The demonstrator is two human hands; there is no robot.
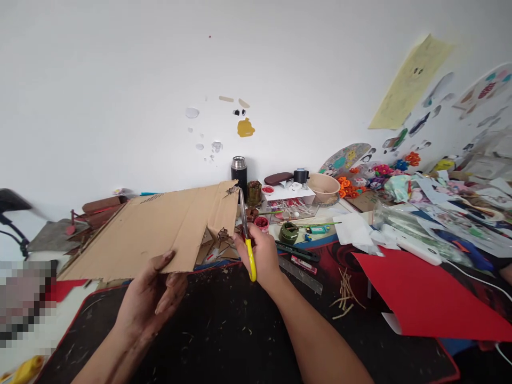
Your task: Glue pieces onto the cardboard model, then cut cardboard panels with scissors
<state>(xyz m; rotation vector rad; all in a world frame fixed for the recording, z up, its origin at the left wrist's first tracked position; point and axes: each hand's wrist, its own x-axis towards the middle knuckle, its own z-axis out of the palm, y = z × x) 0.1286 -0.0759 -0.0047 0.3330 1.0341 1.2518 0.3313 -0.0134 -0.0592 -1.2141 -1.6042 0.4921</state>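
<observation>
In the head view, the left hand [152,282] pinches the card [160,224] at its near edge, thumb on top and fingers curled beneath, so the sheet is raised at a slant over the far side of the dark mat [224,330]. The right hand [264,256] is closed around the yellow grip of the scissors [251,258], whose blades point away, just beside the card's ragged right end; whether they are parted or touch the card I cannot tell. That end is the awkward bit: torn patches show at the far corner and lower down, and such board would likely crush or rip if the blades were forced through it. Short bites taken deep in the blades, near the pivot, should shear cleaner than snips with the tips. The left hand grips only one edge of a broad sheet, so the rest may sag or twist; a hold closer to the cut would steady it, with the fingers underneath kept out of the blades' line. Elbow room matters too, since the red jar [262,223] and green jar [288,233] stand near the right hand, and a knock could tip them.
</observation>
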